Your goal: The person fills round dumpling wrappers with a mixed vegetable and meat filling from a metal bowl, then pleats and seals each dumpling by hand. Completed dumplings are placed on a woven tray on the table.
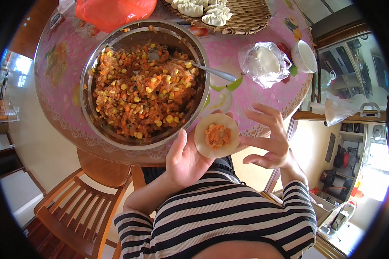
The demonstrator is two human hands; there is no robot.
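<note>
On the open palm of my left hand (189, 158) lies a round dumpling wrapper (201, 147), flat, with a mound of orange filling (218, 136) at its middle. My right hand (267, 139) is just right of the wrapper, fingers spread, nothing held; one fingertip is at or near the wrapper's edge. A large steel bowl (86, 111) of minced filling with corn and diced carrot (142, 94) stands in front of me. A metal spoon (223, 74) rests in it, its handle over the right rim. Folded dumplings (215, 14) sit on a woven tray (249, 16) at the top.
Wrappers (267, 60) lie in a clear plastic bag (249, 64) right of the bowl, beside a white bowl (304, 56). A red plastic bag (113, 13) is behind the steel bowl. A wooden chair (81, 210) stands at the lower left, by the round table's edge (116, 155).
</note>
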